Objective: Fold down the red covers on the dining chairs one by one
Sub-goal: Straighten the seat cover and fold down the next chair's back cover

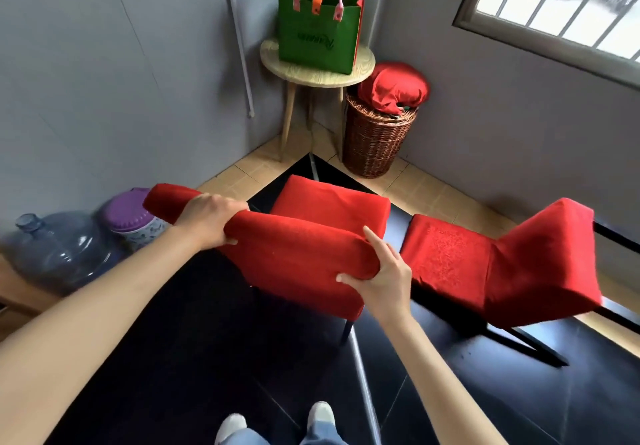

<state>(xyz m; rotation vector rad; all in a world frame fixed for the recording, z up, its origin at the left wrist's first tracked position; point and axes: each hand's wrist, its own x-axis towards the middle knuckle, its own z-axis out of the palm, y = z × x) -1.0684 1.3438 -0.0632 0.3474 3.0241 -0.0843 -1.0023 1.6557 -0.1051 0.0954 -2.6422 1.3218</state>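
Note:
Two dining chairs in red covers stand on a dark floor. The near chair's backrest cover (pixel 298 254) faces me, its top edge rolled into a thick fold. My left hand (pixel 211 219) grips that rolled edge near the left end, fingers curled over it. My right hand (pixel 381 278) holds the right end of the roll, thumb on the front and fingers behind. The near chair's seat (pixel 332 202) shows beyond the backrest. The second chair (pixel 512 264) stands to the right, its cover pulled smooth over seat and back.
A round wooden stool (pixel 318 67) carries a green tote bag (pixel 318 29) in the corner. Beside it a wicker basket (pixel 377 139) holds a red bundle (pixel 394 86). A blue water jug (pixel 65 250) and a purple-lidded container (pixel 131 216) sit at the left wall.

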